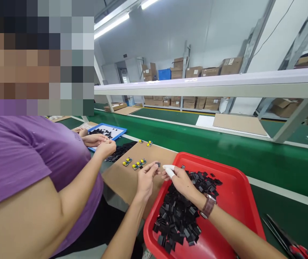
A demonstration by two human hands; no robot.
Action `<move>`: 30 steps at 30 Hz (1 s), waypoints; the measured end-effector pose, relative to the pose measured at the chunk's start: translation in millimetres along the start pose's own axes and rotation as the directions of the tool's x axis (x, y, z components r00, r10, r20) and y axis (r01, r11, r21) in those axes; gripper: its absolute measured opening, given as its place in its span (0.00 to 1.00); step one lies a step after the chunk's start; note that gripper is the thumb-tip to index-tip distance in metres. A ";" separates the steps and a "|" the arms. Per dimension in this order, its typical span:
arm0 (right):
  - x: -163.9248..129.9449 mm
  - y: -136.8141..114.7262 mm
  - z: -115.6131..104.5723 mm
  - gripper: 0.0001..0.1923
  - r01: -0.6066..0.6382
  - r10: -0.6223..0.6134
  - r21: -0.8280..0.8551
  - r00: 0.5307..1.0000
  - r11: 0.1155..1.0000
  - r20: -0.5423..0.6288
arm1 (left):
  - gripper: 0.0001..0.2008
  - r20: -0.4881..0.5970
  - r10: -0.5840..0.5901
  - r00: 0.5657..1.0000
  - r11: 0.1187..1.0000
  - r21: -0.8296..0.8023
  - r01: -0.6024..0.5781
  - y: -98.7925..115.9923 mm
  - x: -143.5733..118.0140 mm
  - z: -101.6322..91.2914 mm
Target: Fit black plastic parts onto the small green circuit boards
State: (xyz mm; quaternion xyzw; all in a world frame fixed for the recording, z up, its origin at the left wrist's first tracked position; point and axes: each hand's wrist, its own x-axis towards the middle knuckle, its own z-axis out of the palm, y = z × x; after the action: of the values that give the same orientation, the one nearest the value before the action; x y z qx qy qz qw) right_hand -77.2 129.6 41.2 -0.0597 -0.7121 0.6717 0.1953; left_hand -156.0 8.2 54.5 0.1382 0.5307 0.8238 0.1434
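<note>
My left hand (146, 176) pinches a small black part (158, 164) between thumb and fingers, over the brown cardboard sheet (121, 180). My right hand (179, 178), with a white finger cot on the index finger and a watch on the wrist, hovers at the near-left rim of the red tray (235, 187), fingertips close to the same part. The tray holds a heap of small black plastic parts (181, 212). Several small yellow-and-black assemblies (135, 163) lie on the cardboard just beyond my left hand.
A person in a purple shirt (21, 158) sits close on my left, hands (102, 144) working beside a blue tray (113, 129) and a pile of black parts (121, 151). A green conveyor belt (197, 144) runs behind. Scissors (289, 239) lie at the right. Shelves with cartons stand beyond.
</note>
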 end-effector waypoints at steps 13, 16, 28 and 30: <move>-2.9 -4.7 10.9 0.19 0.194 -0.195 -0.066 0.980 0.979 -0.022 | 0.14 0.015 -0.028 0.999 0.997 -0.077 0.029 13.4 0.8 6.7; -4.2 -2.5 12.2 0.19 0.218 -0.220 -0.091 0.975 0.972 -0.018 | 0.16 -0.009 -0.007 1.000 0.998 -0.060 0.007 14.5 -0.2 7.1; -33.8 -22.8 12.4 0.23 0.254 -0.230 -0.437 0.967 0.863 0.108 | 0.14 -0.169 0.173 0.970 0.980 0.131 -0.152 3.8 -8.4 1.5; -32.2 -29.1 13.0 0.22 0.258 -0.221 -0.477 0.966 0.840 0.133 | 0.13 -0.185 0.176 0.967 0.981 0.113 -0.157 1.6 -8.2 1.5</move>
State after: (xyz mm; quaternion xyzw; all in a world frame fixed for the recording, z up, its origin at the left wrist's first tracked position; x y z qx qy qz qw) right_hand -47.2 103.7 63.1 0.0067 -0.8673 0.4413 0.2302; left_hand -148.0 5.6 55.9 0.1080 0.5680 0.8158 0.0143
